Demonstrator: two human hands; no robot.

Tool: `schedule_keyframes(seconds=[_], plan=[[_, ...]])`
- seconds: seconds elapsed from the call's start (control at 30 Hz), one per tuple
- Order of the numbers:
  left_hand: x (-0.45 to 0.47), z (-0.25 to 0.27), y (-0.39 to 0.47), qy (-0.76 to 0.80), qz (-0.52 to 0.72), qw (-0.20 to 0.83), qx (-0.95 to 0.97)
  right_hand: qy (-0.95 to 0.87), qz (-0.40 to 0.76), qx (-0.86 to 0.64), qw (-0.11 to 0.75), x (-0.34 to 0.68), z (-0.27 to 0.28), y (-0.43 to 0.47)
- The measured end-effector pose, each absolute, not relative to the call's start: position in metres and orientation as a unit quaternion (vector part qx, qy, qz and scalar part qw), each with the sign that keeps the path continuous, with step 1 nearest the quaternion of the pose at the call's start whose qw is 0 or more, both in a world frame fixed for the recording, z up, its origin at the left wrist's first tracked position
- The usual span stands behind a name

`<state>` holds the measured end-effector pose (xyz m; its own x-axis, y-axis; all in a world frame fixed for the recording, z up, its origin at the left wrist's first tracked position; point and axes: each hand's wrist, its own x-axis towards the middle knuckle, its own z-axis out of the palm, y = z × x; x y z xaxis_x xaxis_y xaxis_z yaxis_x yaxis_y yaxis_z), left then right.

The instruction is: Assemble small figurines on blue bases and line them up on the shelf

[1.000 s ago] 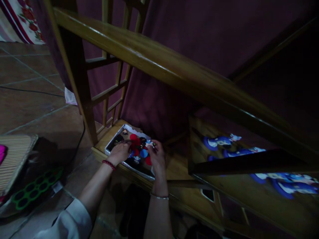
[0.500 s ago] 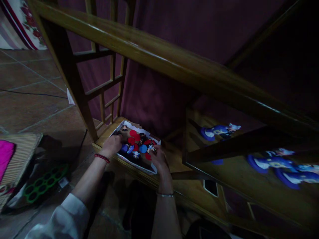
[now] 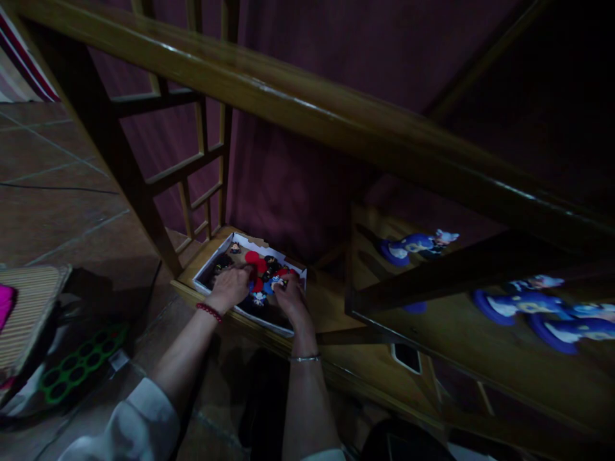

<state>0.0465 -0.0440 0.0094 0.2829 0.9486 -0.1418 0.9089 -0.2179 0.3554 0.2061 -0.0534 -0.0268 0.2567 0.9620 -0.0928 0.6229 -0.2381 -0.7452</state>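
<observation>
A shallow white cardboard box (image 3: pixel 198 279) sits on the low wooden shelf, holding red discs (image 3: pixel 255 259) and several small toy figures (image 3: pixel 259 298). My left hand (image 3: pixel 231 286), with a red bead bracelet, reaches over the near left side of the box. Its fingers are curled down at the pieces in the middle, and their tips are hidden. At the right end, my right hand (image 3: pixel 291 298) has thumb and fingers closed on a small white-and-blue figurine (image 3: pixel 278 282). One dark-haired figure (image 3: pixel 235 248) lies alone in the far left corner.
A wooden rail (image 3: pixel 288 96) crosses above my hands. Larger blue-and-white figurines (image 3: pixel 413 244) stand on the raised shelf at right. A phone-like dark rectangle (image 3: pixel 406 358) lies below it. On the floor at left are a green tray with round holes (image 3: pixel 79 365) and a woven stool (image 3: pixel 41 307).
My left hand has moved right, from the box's left edge towards its middle. My right hand has shifted slightly left and stays closed. The view has shifted a little.
</observation>
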Motion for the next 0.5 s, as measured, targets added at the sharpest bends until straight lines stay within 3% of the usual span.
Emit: schedule_keyframes(seconds=[0.13, 0.5], plan=[[0.066, 0.008, -0.052, 0.564, 0.103, 0.199, 0.795, -0.521, 0.267, -0.761, 0.279, 0.205, -0.025, -0.051], [0.095, -0.004, -0.054, 0.565, 0.049, 0.184, 0.803, -0.526, 0.279, -0.730, 0.335, 0.208, -0.031, -0.051]])
